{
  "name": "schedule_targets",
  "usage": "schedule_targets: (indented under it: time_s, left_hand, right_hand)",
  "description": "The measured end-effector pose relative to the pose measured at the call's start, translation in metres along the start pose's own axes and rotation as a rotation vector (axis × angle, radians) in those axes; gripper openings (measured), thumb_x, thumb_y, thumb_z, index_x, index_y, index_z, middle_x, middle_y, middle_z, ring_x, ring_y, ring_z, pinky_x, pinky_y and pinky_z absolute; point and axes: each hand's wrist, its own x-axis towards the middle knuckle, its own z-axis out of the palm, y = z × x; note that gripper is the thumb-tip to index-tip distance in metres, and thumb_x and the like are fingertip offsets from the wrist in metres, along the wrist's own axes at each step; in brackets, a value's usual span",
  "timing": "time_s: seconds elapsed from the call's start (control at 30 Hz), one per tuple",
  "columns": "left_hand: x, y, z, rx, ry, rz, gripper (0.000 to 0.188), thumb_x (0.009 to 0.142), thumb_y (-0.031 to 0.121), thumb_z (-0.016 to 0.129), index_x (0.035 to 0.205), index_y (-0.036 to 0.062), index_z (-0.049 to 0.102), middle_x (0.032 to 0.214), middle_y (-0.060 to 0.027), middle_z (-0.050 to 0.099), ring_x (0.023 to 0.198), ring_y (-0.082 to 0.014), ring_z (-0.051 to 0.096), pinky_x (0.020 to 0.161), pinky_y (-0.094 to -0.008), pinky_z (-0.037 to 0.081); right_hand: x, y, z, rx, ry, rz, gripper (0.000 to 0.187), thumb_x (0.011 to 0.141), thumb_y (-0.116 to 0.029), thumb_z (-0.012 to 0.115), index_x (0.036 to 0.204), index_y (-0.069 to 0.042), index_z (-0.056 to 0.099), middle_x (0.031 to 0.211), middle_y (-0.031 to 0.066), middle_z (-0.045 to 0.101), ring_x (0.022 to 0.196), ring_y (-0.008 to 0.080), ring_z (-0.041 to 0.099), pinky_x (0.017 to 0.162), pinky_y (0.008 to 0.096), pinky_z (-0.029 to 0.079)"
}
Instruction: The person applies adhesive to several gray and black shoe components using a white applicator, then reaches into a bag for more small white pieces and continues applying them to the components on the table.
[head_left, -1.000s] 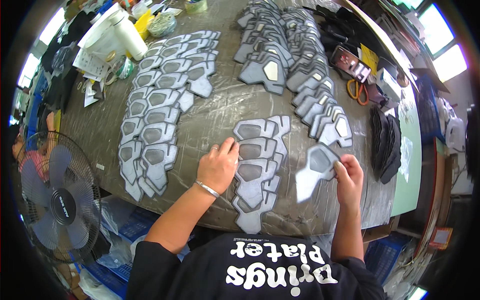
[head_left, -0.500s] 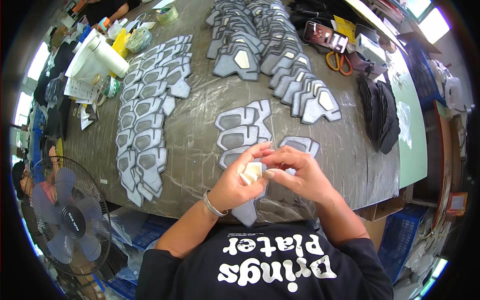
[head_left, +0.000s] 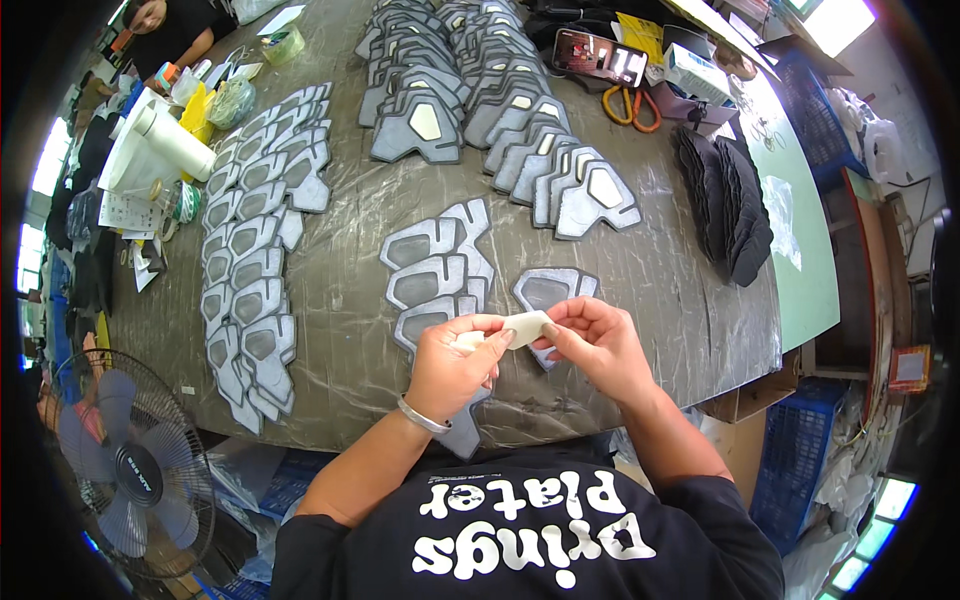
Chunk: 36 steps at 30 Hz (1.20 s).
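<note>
Between my two hands is a small cream-white pad (head_left: 526,328), its flat face showing. My left hand (head_left: 452,362) pinches its left end and keeps more cream-white pieces tucked in the fingers. On the other end, my right hand (head_left: 602,350) grips with thumb and fingers. Just beyond the right hand lies a grey shaped panel (head_left: 549,290) with a dark-edged recess, partly covered by that hand. Several similar overlapping grey panels (head_left: 428,285) lie beyond and under my left hand, their recesses bare.
Long overlapping rows of grey panels (head_left: 262,262) line the table's left. Stacked panels with white pads (head_left: 595,200) spread across the far side. Orange-handled scissors (head_left: 630,110), a phone (head_left: 598,58) and black pieces (head_left: 728,205) lie right. A fan (head_left: 135,465) stands lower left; a person (head_left: 165,35) sits far left.
My hands have moved slightly apart, and the pad now stretches between them, held at both ends. The view has shifted, bringing the far-left person further into sight.
</note>
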Motion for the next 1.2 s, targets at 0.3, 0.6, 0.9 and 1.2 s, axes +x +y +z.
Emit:
schedule_targets:
  time_s: [0.3, 0.6, 0.9, 1.2]
  left_hand:
    - [0.015, -0.019, 0.012, 1.095, 0.014, 1.043, 0.030, 0.070, -0.002, 0.074, 0.098, 0.0083, 0.071, 0.096, -0.0070, 0.066, 0.072, -0.0208, 0.064, 0.059, -0.0283, 0.051]
    - [0.031, -0.024, 0.014, 1.271, 0.163, 0.960, 0.032, 0.077, 0.009, 0.065, 0.108, 0.0048, 0.066, 0.107, -0.0064, 0.064, 0.071, -0.0201, 0.062, 0.057, -0.0295, 0.053]
    - [0.032, -0.021, 0.009, 1.544, 0.061, 0.819, 0.031, 0.077, 0.008, 0.061, 0.107, -0.0003, 0.066, 0.114, -0.0079, 0.064, 0.073, -0.0191, 0.058, 0.055, -0.0277, 0.053]
    - [0.034, -0.019, 0.009, 1.520, 0.110, 0.822, 0.025, 0.076, 0.009, 0.069, 0.100, 0.0037, 0.069, 0.103, -0.0055, 0.068, 0.066, -0.0165, 0.057, 0.054, -0.0272, 0.051]
  right_hand:
    - [-0.010, 0.009, -0.037, -0.012, 0.057, 0.223, 0.020, 0.092, -0.017, 0.065, 0.095, 0.002, 0.068, 0.078, 0.0044, 0.067, 0.063, 0.0067, 0.059, 0.058, 0.0208, 0.050]
    - [0.011, 0.009, -0.042, -0.209, 0.177, 0.215, 0.024, 0.091, -0.022, 0.066, 0.082, 0.001, 0.065, 0.067, 0.0000, 0.062, 0.058, 0.0038, 0.054, 0.050, 0.0194, 0.041]
    - [0.027, 0.020, -0.025, -0.372, 0.200, 0.134, 0.027, 0.092, -0.021, 0.063, 0.082, 0.003, 0.064, 0.060, 0.0028, 0.060, 0.051, 0.0049, 0.053, 0.046, 0.0224, 0.041]
    - [0.031, 0.016, -0.020, -0.433, 0.244, 0.198, 0.026, 0.091, -0.020, 0.064, 0.081, 0.004, 0.065, 0.058, 0.0046, 0.061, 0.050, 0.0067, 0.056, 0.046, 0.0231, 0.043]
